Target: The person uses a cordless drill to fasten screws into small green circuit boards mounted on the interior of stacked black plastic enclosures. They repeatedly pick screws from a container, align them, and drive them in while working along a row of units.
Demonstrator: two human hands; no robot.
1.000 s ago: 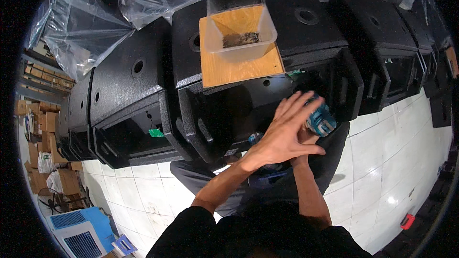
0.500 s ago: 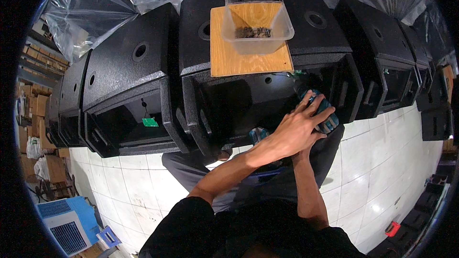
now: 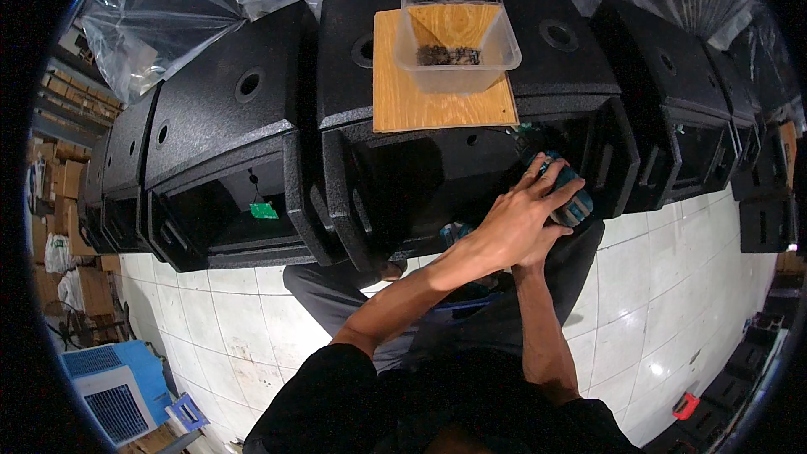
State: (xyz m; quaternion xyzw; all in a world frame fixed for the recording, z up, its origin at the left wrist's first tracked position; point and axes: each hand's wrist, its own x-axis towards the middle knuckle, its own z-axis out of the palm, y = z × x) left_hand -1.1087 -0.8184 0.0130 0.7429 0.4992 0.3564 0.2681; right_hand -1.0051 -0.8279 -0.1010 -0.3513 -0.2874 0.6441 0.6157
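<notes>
A teal and black cordless drill (image 3: 569,199) points into the right side of the open front of a black speaker cabinet (image 3: 403,176). Across the top of the drill lies my left hand (image 3: 523,212), its fingers wrapped over the body. Beneath it, my right hand (image 3: 545,245) is closed at the drill's lower part, mostly covered by my left hand. Near the drill's front end, a bit of green circuit board (image 3: 525,128) shows inside the cabinet. The drill's tip is too dark to make out.
On the cabinet top, a wooden board (image 3: 437,113) carries a clear plastic tub (image 3: 466,80) with small dark pieces. Similar cabinets (image 3: 227,101) flank it, one with a hanging green circuit board (image 3: 264,211). Another teal tool (image 3: 455,233) sits by my legs. Plastic sheeting (image 3: 151,25) hangs behind.
The drill and both hands have shifted very slightly forward, toward the cabinet. The view has moved a little; both hands keep their hold.
</notes>
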